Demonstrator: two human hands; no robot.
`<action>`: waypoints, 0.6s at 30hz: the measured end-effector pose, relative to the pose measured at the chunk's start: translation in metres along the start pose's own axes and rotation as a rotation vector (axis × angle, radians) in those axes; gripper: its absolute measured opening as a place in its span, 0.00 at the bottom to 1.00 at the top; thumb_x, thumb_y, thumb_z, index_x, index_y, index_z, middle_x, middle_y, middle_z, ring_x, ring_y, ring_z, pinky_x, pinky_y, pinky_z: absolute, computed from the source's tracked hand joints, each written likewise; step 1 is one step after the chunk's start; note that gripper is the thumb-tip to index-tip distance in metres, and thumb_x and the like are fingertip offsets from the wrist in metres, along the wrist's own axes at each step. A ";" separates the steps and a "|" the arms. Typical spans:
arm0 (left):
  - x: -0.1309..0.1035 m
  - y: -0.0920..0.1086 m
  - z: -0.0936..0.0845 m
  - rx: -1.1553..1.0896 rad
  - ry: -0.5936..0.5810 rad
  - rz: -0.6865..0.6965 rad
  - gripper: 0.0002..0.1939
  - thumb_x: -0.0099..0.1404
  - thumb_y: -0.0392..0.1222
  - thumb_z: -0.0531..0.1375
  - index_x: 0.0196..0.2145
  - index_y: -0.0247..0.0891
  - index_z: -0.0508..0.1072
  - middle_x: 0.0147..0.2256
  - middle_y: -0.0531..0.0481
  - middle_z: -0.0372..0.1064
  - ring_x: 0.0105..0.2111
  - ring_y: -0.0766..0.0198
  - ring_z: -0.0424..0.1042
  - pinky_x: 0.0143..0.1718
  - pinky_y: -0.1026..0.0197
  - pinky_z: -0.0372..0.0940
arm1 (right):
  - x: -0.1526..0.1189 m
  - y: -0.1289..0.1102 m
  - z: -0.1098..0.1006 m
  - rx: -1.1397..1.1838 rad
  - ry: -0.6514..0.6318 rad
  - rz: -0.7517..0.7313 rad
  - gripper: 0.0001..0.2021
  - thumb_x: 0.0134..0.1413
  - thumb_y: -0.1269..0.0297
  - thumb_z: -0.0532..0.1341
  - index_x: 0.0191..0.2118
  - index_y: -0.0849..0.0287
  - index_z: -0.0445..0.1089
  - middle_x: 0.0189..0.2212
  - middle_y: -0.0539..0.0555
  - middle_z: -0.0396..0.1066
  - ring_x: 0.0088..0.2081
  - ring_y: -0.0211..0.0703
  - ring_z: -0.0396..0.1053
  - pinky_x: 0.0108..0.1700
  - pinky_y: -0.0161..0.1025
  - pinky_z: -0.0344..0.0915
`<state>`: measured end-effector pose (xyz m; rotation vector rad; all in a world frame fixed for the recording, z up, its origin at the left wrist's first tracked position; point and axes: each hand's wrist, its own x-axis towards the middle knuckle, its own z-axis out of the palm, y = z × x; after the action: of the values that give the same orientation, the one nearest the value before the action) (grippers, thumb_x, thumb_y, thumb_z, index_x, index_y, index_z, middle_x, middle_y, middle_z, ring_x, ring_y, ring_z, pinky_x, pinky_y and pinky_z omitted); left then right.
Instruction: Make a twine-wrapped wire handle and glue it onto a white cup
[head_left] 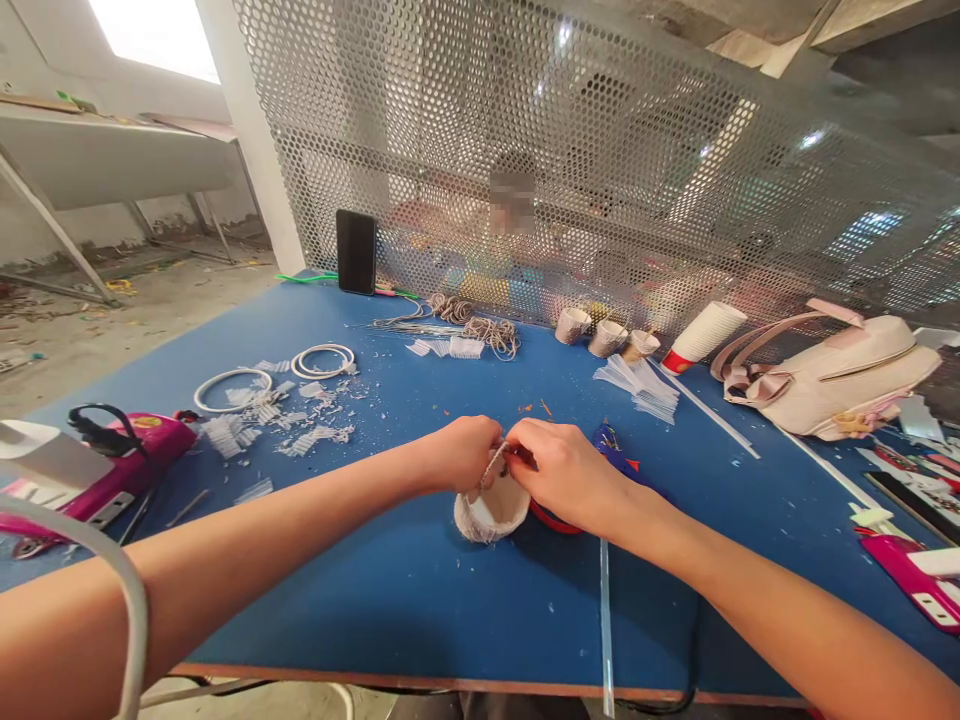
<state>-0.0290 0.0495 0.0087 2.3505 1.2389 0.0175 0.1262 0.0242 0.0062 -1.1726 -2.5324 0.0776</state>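
A small round cup (491,512), its outside wrapped in pale cord, sits on the blue table below my hands. My left hand (474,452) is closed at the cup's far rim, with a twisted cord (493,468) at its fingertips. Close beside it, my right hand (551,462) pinches at the same cord, thumb and forefinger together. Part of the cup's far rim is hidden by my fingers. Just right of the cup, a red ring-shaped object (553,520) lies partly under my right hand.
Glue sticks (637,388), three small wrapped cups (607,338) and stacked paper cups (705,338) stand or lie right. Cord bundles (491,335) and a phone (356,252) are at the back. White cable coils (322,361) and a pink power strip (150,440) lie left.
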 end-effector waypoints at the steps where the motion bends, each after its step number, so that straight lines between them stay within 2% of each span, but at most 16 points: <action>1: 0.000 0.000 0.000 -0.006 0.001 -0.007 0.11 0.47 0.32 0.55 0.29 0.35 0.74 0.28 0.48 0.75 0.27 0.60 0.71 0.23 0.65 0.57 | 0.000 0.000 0.000 0.000 0.000 -0.001 0.09 0.50 0.79 0.56 0.27 0.58 0.64 0.25 0.51 0.71 0.27 0.41 0.68 0.29 0.36 0.58; 7: -0.001 0.002 0.000 -0.007 0.030 -0.019 0.12 0.49 0.34 0.55 0.31 0.34 0.75 0.29 0.46 0.76 0.29 0.60 0.72 0.25 0.65 0.57 | -0.001 0.000 -0.001 -0.005 -0.018 0.014 0.09 0.50 0.80 0.56 0.27 0.59 0.64 0.26 0.53 0.71 0.28 0.41 0.68 0.30 0.36 0.58; 13: 0.004 0.006 -0.001 0.035 0.009 -0.020 0.10 0.51 0.33 0.56 0.29 0.29 0.76 0.28 0.45 0.75 0.29 0.60 0.71 0.25 0.65 0.55 | -0.001 0.001 -0.001 -0.004 -0.014 0.026 0.09 0.50 0.80 0.56 0.27 0.59 0.64 0.26 0.52 0.71 0.28 0.41 0.67 0.30 0.36 0.58; 18: 0.004 0.007 0.000 0.081 -0.008 -0.021 0.07 0.52 0.32 0.56 0.26 0.34 0.74 0.27 0.47 0.75 0.27 0.61 0.70 0.25 0.65 0.55 | -0.002 0.002 0.000 0.002 0.004 0.011 0.09 0.50 0.80 0.56 0.27 0.59 0.64 0.26 0.51 0.71 0.27 0.40 0.67 0.29 0.35 0.57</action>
<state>-0.0210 0.0490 0.0107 2.4034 1.2826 -0.0497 0.1290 0.0243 0.0047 -1.1845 -2.5219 0.0798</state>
